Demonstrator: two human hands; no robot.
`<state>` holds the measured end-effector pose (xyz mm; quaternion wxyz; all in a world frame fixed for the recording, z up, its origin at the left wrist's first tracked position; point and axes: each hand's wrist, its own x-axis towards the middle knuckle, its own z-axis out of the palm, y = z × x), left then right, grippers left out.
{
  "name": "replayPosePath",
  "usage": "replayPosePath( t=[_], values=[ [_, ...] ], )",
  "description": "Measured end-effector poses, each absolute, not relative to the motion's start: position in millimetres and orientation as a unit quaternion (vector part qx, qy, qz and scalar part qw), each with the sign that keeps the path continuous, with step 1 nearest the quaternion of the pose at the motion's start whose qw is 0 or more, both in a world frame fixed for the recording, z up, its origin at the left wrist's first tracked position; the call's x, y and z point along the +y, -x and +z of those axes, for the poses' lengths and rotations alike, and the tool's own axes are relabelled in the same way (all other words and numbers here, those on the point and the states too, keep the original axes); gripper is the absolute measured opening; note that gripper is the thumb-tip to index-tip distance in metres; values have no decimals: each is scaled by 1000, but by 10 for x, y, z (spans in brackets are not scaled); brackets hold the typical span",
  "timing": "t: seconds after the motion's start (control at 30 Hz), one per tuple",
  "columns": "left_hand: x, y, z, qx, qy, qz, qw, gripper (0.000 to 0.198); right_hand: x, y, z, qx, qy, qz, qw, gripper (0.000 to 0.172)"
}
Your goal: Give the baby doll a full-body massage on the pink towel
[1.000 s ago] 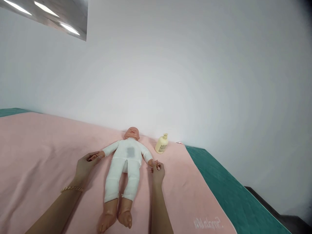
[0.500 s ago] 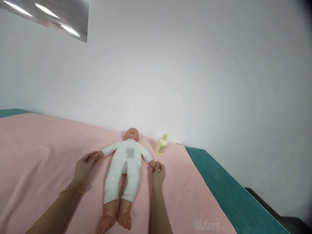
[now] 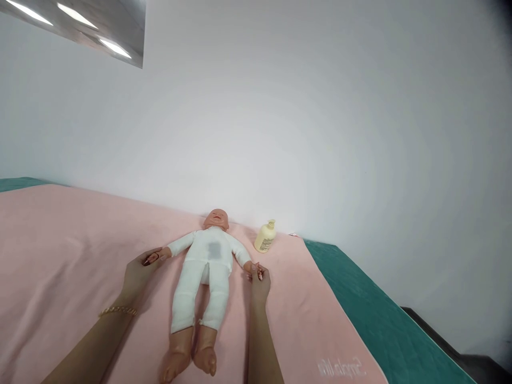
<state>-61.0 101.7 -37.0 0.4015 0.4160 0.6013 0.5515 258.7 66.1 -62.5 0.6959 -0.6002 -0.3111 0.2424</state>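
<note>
A baby doll [image 3: 208,261] in a white cloth body lies on its back, with its head toward the wall and its bare feet toward me. Its arms are stretched out to both sides. My left hand [image 3: 138,272], with a gold bracelet at the wrist, is closed on the doll's hand at the left. On the other side my right hand [image 3: 261,281] pinches the doll's other hand between thumb and fingers. A dark grey patch marks the doll's chest.
Beyond my right hand stands a pale yellow pump bottle [image 3: 265,238]. A pink blanket [image 3: 308,304] lies under everything, over a green cover [image 3: 372,298] that shows at the right. The white wall [image 3: 256,133] rises behind, with a reflective panel [image 3: 100,32] at upper left.
Both hands keep hold of the doll's hands. Only slight shifts of my fingers show; the doll and the bottle stay in place.
</note>
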Motion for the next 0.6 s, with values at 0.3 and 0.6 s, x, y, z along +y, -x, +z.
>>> replayPosePath(
  t=[0.3, 0.6],
  values=[
    [1034, 612, -392, 593, -419, 552, 410, 44, 648, -2547, -579, -306, 604, 238, 696, 43],
    [1067, 609, -444, 575, -419, 565, 417, 48, 682, -2585, -608, -286, 613, 243, 695, 27]
  ],
)
